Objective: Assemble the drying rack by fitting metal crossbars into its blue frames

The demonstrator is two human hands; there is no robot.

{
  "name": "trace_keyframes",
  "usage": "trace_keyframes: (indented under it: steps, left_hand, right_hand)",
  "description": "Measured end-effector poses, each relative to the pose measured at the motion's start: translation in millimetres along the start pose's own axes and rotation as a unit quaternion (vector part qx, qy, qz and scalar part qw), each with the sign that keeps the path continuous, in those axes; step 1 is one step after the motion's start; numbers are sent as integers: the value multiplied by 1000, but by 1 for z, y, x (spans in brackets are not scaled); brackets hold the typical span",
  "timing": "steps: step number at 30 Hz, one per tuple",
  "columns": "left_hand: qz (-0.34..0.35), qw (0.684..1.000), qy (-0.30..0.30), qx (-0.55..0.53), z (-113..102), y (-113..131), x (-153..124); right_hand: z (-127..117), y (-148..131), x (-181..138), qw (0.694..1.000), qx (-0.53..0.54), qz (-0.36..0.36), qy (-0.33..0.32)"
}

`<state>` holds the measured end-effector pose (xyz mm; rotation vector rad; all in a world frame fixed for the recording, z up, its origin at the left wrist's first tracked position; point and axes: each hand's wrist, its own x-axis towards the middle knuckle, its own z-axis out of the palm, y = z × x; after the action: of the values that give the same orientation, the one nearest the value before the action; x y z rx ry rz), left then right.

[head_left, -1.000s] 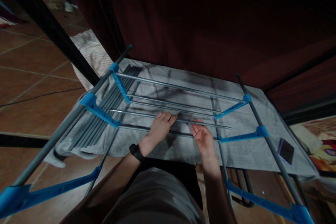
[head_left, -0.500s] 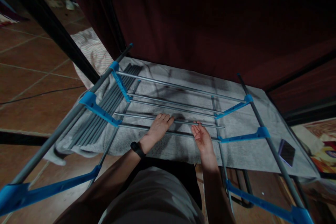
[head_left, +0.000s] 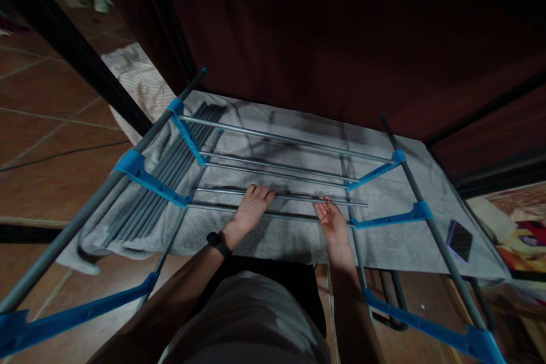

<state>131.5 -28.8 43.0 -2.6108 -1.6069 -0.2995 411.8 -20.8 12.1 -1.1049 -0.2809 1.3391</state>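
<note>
My left hand (head_left: pixel 251 210), with a black watch (head_left: pixel 218 243) on the wrist, lies palm down with its fingers flat over a thin metal rod (head_left: pixel 294 198). My right hand (head_left: pixel 331 220) is palm up, fingers stretched out, fingertips touching the same rod further right. The rod runs crosswise in a drying rack (head_left: pixel 145 176) of grey tubes and blue plastic brackets, beside several other rods fixed in it. The rack stands over a grey towel (head_left: pixel 392 239) spread on the floor.
A bundle of loose grey rods (head_left: pixel 170 173) lies on the towel's left side. A dark phone (head_left: pixel 459 240) rests on the towel at the right. A dark red curtain (head_left: pixel 319 28) hangs behind. Brown floor tiles (head_left: pixel 51 142) and a striped cloth (head_left: pixel 132 77) lie to the left.
The rod under my hands has slid to the right, its left end now nearer the left blue bracket. Both hands stayed on it; the view shifted slightly.
</note>
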Motion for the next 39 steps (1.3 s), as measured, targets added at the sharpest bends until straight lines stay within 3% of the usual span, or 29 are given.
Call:
trace_keyframes:
  steps: [6, 14, 20, 27, 39]
  left_hand:
    - [-31, 999, 30, 5, 14, -22, -8]
    - [-102, 991, 21, -82, 15, -39, -13]
    - [-168, 972, 62, -153, 31, -50, -16]
    - [-150, 973, 72, -161, 28, -54, -17]
    - [-165, 977, 80, -108, 17, -64, -20]
  right_hand:
    - [0, -5, 6, 999, 28, -16, 9]
    - [-9, -5, 19, 998, 28, -54, 24]
    - [-9, -16, 25, 994, 57, -62, 70]
    - [-14, -10, 29, 991, 51, -111, 52]
    - [-18, -6, 42, 990, 87, -71, 82]
